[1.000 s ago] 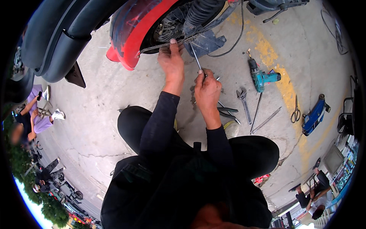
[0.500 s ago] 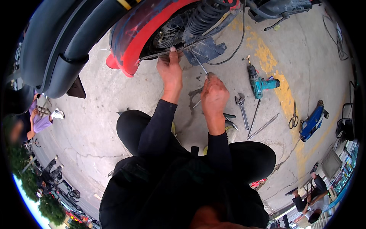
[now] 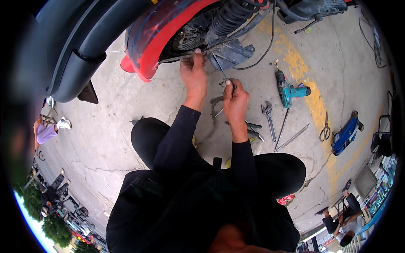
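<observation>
My left hand (image 3: 194,78) is at the lower edge of the red motorbike fender (image 3: 149,57), its thumb and fingers closed on a thin dark rod or cable (image 3: 173,57) beside the wheel. My right hand (image 3: 237,101) grips a slim metal-shafted tool (image 3: 220,65), thumb uppermost. The shaft slants up and left to the dark flat plate (image 3: 232,54) below the black coil spring (image 3: 228,19). Its tip against the bike is too small to make out. A short thin metal end (image 3: 219,113) shows beneath that hand; whether it belongs to the tool is unclear.
Right of me on the concrete lie an adjustable wrench (image 3: 270,120), a teal cordless drill (image 3: 290,92), a metal rod (image 3: 294,137), scissors (image 3: 325,128) and a blue floor jack (image 3: 346,134). Pliers (image 3: 253,126) lie by my foot. A seated person (image 3: 348,221) is at lower right.
My right hand has rolled round on the tool, so its thumb now shows on top. The left hand keeps its hold by the wheel. The whole view has shifted slightly.
</observation>
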{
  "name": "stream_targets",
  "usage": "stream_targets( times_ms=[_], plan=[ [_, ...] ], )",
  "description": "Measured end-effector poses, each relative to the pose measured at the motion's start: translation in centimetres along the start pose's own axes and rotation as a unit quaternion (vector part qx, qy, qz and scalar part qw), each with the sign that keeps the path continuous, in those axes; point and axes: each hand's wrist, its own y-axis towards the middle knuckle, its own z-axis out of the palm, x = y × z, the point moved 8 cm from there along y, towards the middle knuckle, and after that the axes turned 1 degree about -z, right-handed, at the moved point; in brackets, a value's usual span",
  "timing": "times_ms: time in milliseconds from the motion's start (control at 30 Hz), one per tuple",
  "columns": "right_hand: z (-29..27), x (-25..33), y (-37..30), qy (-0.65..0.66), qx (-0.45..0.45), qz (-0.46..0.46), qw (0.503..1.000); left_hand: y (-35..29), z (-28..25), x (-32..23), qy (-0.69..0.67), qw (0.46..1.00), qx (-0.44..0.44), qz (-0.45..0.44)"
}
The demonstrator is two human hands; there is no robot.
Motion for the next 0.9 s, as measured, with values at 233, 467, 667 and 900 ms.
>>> stream_targets(
  times_ms=[233, 467, 667, 900],
  plan=[
    [-0.3, 1.2, -0.2, 0.065, 0.027, 0.015, 0.997, -0.7, 0.7, 0.3, -0.067, 0.996, 0.033, -0.040],
    [2.0, -2.6, -0.6, 0.426, 0.098, 0.254, 0.863, -2.0, 0.8, 0.8, -0.017, 0.997, 0.030, -0.070],
    [2.2, -1.7, -1.0, 0.358, 0.078, 0.188, 0.911, -1.7, 0.6, 2.0, -0.020, 0.987, 0.085, -0.136],
    [3.5, -2.2, -1.9, 0.384, 0.066, 0.203, 0.898, -2.6, 1.1, -0.3, -0.087, 0.989, -0.045, -0.115]
  ],
)
